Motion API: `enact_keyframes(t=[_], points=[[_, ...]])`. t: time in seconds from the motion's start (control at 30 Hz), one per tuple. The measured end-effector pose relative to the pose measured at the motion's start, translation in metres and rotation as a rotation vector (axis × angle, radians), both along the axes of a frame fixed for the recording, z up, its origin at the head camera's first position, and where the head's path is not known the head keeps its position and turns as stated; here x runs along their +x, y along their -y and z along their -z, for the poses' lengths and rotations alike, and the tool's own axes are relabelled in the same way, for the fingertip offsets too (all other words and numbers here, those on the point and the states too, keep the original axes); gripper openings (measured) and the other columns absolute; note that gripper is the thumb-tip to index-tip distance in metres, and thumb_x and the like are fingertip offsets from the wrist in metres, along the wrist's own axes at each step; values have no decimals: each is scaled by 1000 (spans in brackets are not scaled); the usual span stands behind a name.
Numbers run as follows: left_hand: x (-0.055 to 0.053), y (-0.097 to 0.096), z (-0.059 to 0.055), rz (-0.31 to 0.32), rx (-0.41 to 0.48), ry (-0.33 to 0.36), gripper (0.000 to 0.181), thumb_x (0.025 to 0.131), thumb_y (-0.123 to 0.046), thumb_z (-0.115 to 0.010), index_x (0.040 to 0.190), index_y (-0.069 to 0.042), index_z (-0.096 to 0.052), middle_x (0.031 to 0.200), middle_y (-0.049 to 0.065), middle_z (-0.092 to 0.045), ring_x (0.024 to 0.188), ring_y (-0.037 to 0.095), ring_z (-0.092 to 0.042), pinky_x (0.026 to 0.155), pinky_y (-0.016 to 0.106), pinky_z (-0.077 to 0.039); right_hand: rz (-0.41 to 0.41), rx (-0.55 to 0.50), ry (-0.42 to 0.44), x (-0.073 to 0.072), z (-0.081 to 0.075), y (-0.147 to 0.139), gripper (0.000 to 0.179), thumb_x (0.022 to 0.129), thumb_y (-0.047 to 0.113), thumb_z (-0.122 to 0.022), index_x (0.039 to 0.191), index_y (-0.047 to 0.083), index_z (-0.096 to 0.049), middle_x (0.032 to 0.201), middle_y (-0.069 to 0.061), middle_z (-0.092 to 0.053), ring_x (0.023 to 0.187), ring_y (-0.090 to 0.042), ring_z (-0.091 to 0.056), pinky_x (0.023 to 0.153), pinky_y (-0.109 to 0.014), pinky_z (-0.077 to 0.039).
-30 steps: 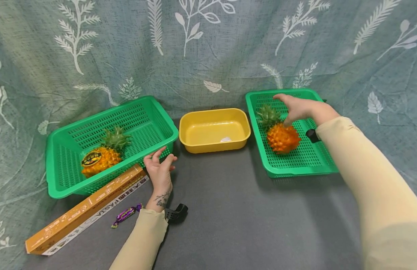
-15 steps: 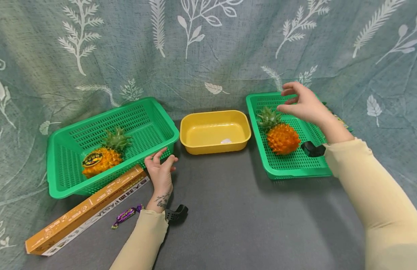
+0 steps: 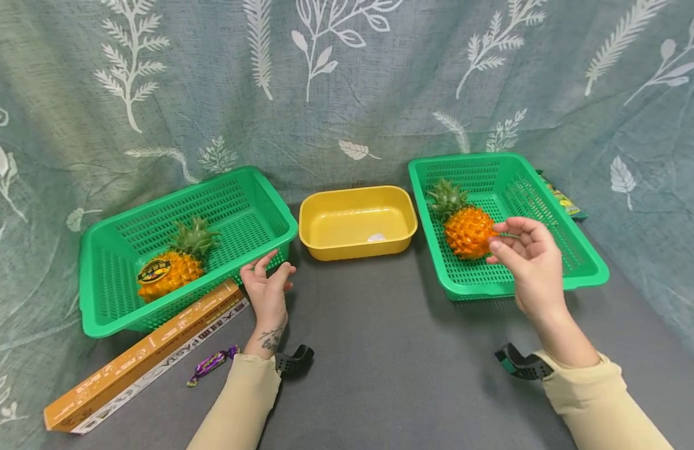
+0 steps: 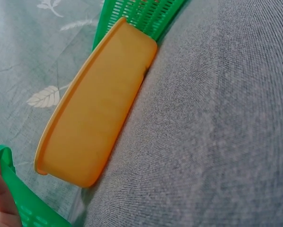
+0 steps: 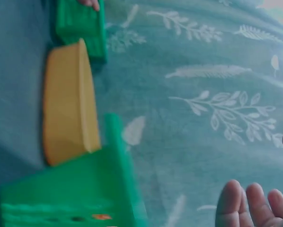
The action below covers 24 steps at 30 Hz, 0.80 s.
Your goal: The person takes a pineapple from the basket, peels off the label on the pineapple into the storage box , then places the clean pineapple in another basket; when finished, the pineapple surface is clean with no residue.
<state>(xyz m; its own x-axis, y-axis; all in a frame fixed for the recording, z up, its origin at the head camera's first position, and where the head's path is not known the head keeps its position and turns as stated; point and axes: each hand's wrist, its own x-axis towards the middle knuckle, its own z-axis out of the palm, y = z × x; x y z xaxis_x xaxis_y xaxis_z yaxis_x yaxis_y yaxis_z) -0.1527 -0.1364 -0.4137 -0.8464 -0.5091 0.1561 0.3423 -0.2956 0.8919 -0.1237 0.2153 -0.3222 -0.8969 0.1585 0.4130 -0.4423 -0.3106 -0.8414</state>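
Observation:
My right hand (image 3: 535, 265), loosely curled with nothing in it, hovers over the front of the right green basket (image 3: 585, 265). Inside that basket lies an orange pineapple (image 3: 469, 234), its leafy crown pointing to the back left. The fingers (image 5: 230, 201) appear at the lower right of the right wrist view. My left hand (image 3: 268, 297) is beside the front right corner of the left green basket (image 3: 183, 194), fingers relaxed; whether they touch the rim I cannot tell. A second pineapple (image 3: 180, 269), with a dark round label, lies in the left basket.
Between the baskets stands a yellow tub (image 3: 355, 244) with a small white piece inside. A long orange pasta box (image 3: 144, 359) lies along the left basket's front, with a purple wrapped candy (image 3: 212, 362) near it. A green-yellow packet (image 3: 566, 203) sits behind the right basket.
My right hand has risen from above the right pineapple, then come back toward me and down to the basket's front. The pineapple stays in the basket. My left hand has stayed still.

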Motion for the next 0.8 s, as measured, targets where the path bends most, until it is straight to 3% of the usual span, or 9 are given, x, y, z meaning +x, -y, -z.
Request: enact_keyframes(t=[0.17,0.37,0.5,0.67,0.8], points=[[1,1,-1,4,16,-14,40,81,8,-58,101,-9,-28,112,6,-54,56,8,-62,44,19,-44,87,-91,-18,20,28,5,30,78,-22,-54,100,-2,-56,88,-8,-62,71,-14,-61,54,-21,-50],[1,2,-2,2,18,-21,39,82,11,-55,100,-9,-27,116,12,-53,55,7,-61,43,19,-44,250,-138,-70,23,55,9,28,74,-25,-56,89,-1,-58,77,-6,-61,63,-12,-58,47,-18,-46],[1,2,-2,-11,14,-13,40,82,9,-57,101,-10,-27,115,11,-54,55,7,-62,44,18,-45,365,-208,-70,24,63,13,26,70,-25,-60,76,0,-57,65,-3,-58,51,-10,-51,43,-17,-42],[2,1,-2,-6,7,-13,41,82,8,-57,102,-9,-26,113,7,-55,56,6,-62,44,18,-45,441,-287,-76,26,68,13,23,69,-24,-62,67,-2,-55,56,-4,-56,42,-10,-45,41,-17,-39],[2,-1,-2,6,12,-19,41,82,9,-57,103,-9,-26,114,7,-54,56,5,-62,44,17,-44,507,-257,17,32,73,12,25,71,-21,-64,63,1,-54,50,-2,-53,39,-9,-44,41,-17,-39]])
